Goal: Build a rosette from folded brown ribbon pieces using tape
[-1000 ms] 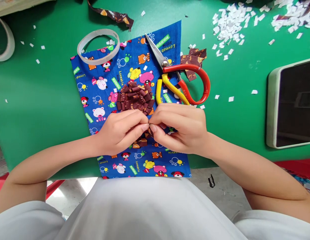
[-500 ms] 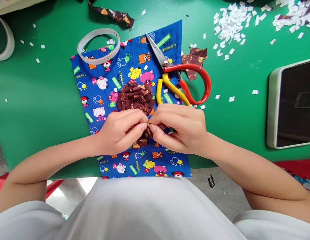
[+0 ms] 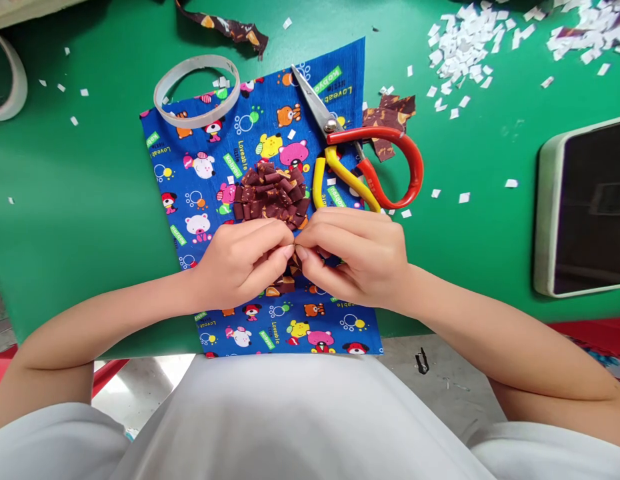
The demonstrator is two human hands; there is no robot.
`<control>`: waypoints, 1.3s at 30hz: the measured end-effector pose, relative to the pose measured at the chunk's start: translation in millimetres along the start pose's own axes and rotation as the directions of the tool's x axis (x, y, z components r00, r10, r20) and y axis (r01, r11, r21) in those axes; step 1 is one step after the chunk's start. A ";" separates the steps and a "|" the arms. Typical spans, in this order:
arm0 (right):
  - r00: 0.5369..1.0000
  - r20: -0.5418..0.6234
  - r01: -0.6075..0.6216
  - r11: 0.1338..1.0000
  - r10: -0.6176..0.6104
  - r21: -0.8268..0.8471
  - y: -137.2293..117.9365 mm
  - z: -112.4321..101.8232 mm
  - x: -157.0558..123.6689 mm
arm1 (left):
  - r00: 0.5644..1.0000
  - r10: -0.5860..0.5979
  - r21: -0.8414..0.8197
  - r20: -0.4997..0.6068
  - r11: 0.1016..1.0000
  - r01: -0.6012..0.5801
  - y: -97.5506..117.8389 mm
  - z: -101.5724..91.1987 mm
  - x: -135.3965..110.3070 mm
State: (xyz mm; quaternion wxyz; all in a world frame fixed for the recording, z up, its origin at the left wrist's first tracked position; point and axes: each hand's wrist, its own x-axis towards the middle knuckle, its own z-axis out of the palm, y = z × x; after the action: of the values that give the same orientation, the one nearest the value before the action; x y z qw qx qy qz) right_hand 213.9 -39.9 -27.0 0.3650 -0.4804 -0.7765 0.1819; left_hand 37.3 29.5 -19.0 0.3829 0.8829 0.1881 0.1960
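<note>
My left hand (image 3: 250, 263) and my right hand (image 3: 357, 260) meet fingertip to fingertip over a blue cloth (image 3: 205, 193) printed with cartoon animals. Both are closed in a pinch; whatever sits between the fingertips is too small and covered to name. Just beyond them lies a heap of small folded or rolled brown pieces (image 3: 275, 193) with orange flecks. More flat brown pieces (image 3: 283, 285) show below my fingers, partly hidden. Scissors (image 3: 373, 160) with one red and one yellow handle lie slightly open beyond my right hand, blades pointing away.
A white ring (image 3: 197, 120) rests on the cloth's far left corner; another ring (image 3: 17, 80) is at the left edge. Brown scraps (image 3: 390, 120) lie by the scissors, a brown strip (image 3: 230, 30) farther off. White paper bits (image 3: 465, 50) and a dark-screened device (image 3: 590, 213) are at right.
My right hand has shifted slightly left, bringing its fingertips closer against the left ones. The left hand, cloth, scissors and brown heap look unmoved.
</note>
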 end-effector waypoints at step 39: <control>0.999 0.035 -0.025 0.993 0.021 0.112 0.5 -1.7 2.9 | 0.991 -0.117 -0.078 -0.066 0.991 0.111 2.6 -0.6 2.5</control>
State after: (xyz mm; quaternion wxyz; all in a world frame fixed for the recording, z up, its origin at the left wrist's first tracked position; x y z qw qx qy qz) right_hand 214.7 -37.3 -25.0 0.3763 -0.4646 -0.7655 0.2378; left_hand 39.6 29.5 -16.1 0.4190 0.8484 0.2444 0.2118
